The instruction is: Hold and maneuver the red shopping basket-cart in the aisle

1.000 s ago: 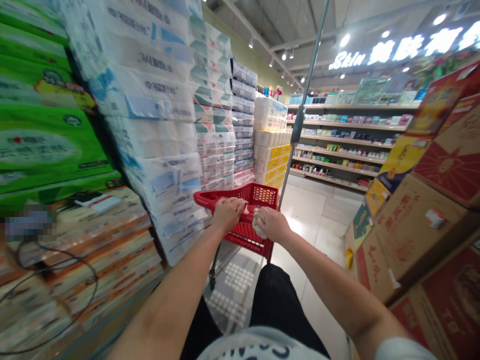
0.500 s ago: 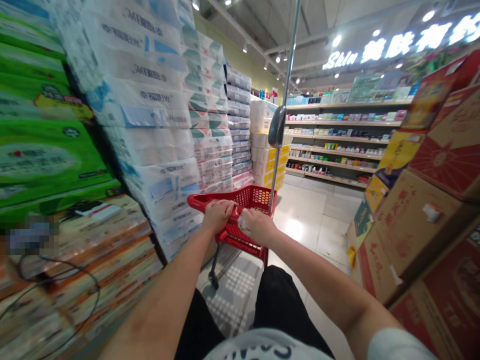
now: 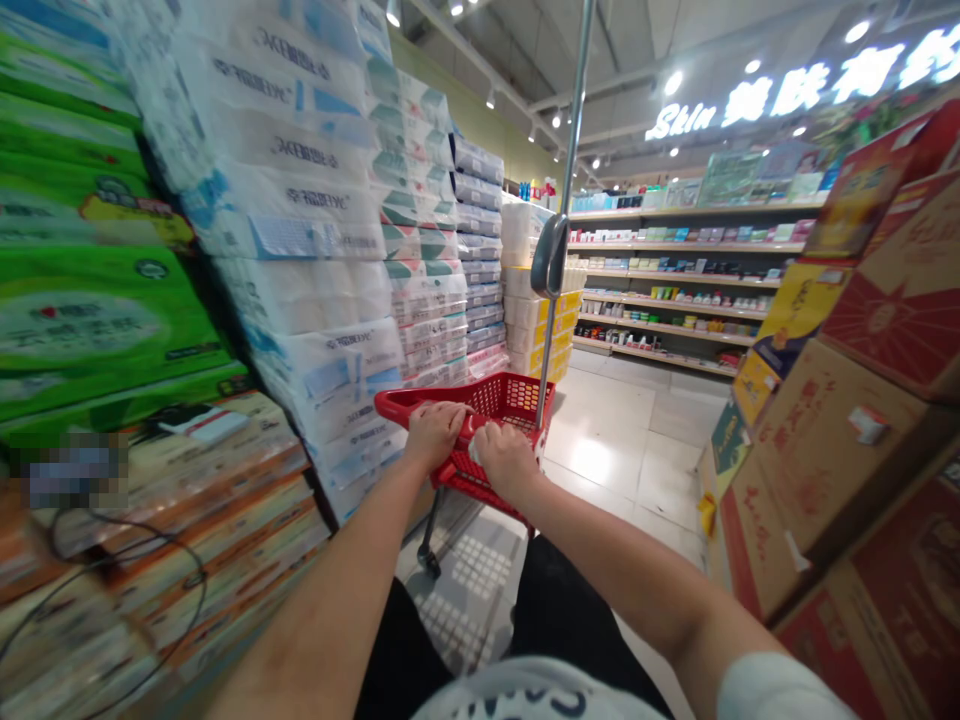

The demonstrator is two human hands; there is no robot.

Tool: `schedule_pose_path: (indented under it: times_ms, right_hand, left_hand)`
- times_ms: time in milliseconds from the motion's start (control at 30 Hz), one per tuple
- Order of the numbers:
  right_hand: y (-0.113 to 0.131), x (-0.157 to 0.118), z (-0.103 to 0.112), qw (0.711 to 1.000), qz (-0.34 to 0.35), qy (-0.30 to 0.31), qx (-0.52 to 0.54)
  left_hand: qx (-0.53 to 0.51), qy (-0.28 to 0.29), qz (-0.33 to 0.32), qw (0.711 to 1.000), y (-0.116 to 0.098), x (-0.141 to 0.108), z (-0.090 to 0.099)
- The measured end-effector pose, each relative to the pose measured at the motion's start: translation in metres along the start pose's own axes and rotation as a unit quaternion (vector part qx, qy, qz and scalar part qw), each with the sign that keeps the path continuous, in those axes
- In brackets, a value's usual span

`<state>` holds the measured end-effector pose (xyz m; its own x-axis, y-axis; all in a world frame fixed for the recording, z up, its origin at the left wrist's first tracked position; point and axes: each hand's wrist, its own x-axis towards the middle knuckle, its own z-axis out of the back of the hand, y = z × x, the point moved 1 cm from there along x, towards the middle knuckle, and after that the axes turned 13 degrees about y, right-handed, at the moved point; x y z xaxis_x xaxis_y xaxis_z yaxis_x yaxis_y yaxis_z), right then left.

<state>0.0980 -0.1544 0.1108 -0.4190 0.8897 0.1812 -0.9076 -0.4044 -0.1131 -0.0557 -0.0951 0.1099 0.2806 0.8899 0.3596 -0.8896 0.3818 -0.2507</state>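
Note:
A red plastic shopping cart [image 3: 487, 490] stands in front of me, its basket showing no goods in the visible part. My left hand [image 3: 436, 434] is wrapped over the cart's handle, left of the middle. Close beside it, my right hand [image 3: 504, 458] is closed round the same handle, with something small and whitish showing at its fingers. A metal pole [image 3: 577, 120] rises from the cart's right side and carries a grey oval loop [image 3: 551, 256] partway up.
Tall stacks of wrapped paper rolls [image 3: 315, 190] line the left, nearer them green packs [image 3: 90, 310] and a black cable [image 3: 196, 580]. Cardboard boxes [image 3: 817, 450] are piled on the right. Product shelves [image 3: 690, 245] stand beyond the tiled floor [image 3: 600, 430].
My right hand has shifted slightly left on the handle, nearer my left hand. The pole and its loop have swung slightly left. The near goods on the left appear a little farther right.

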Motion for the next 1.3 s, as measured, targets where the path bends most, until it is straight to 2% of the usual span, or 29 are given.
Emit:
schedule_pose_path:
  times_ms: [67,100,133,233,300,333,467,533,600,700,800,933,1067,1167,1300]
  right_hand:
    - [-0.001,-0.002,-0.004,0.999,0.012,-0.046,-0.005]
    - [-0.004,0.001,-0.004,0.999,0.012,-0.04,0.01]
    - [-0.008,0.005,-0.001,0.999,0.007,-0.019,0.033]
    - [-0.019,0.02,0.008,0.991,-0.011,0.1,0.092]
    - [-0.023,0.023,0.01,0.986,-0.013,0.133,0.096]
    - [-0.022,0.022,0.008,0.99,-0.007,0.114,0.089]
    - [-0.017,0.006,-0.008,0.996,0.074,-0.047,0.023]
    - [-0.02,0.0,-0.016,0.987,0.127,-0.092,0.017]
    - [-0.03,-0.003,-0.019,0.98,0.152,-0.115,0.064]
    - [-0.051,-0.002,-0.02,0.969,0.141,-0.119,0.162]
    - [-0.063,-0.003,-0.027,0.963,0.156,-0.151,0.162]
    - [-0.051,-0.006,-0.048,0.949,0.159,-0.249,0.107]
    - [-0.031,-0.008,-0.068,0.918,0.143,-0.339,0.146]
    - [-0.029,-0.011,-0.079,0.902,0.199,-0.346,0.165]
    - [-0.044,-0.017,-0.098,0.892,0.249,-0.325,0.191]
  left_hand:
    - [-0.002,0.001,-0.001,1.0,0.001,-0.001,0.001]
    - [-0.002,0.001,-0.002,1.0,0.001,-0.001,0.001]
    - [-0.001,0.002,-0.004,1.0,0.001,-0.001,0.002]
    - [0.004,0.003,-0.01,1.0,0.001,-0.002,0.001]
    - [0.005,0.001,-0.014,1.0,0.002,-0.001,0.0]
    - [0.004,-0.001,-0.015,1.0,0.002,-0.001,-0.001]
    - [-0.005,-0.005,-0.019,1.0,0.005,-0.001,-0.002]
    - [-0.005,-0.008,-0.021,1.0,0.005,-0.001,-0.001]
    - [-0.007,-0.011,-0.02,1.0,0.005,-0.002,0.0]
    - [-0.012,-0.011,-0.026,1.0,0.006,-0.003,0.002]
    - [-0.007,-0.013,-0.026,1.0,0.005,-0.003,0.002]
    - [0.047,-0.039,0.0,0.998,-0.01,-0.002,-0.005]
    - [0.083,-0.048,-0.013,0.995,-0.04,-0.007,-0.016]
    - [0.072,-0.054,-0.031,0.995,-0.046,-0.016,-0.021]
    - [0.046,-0.066,-0.07,0.994,-0.027,-0.026,-0.021]
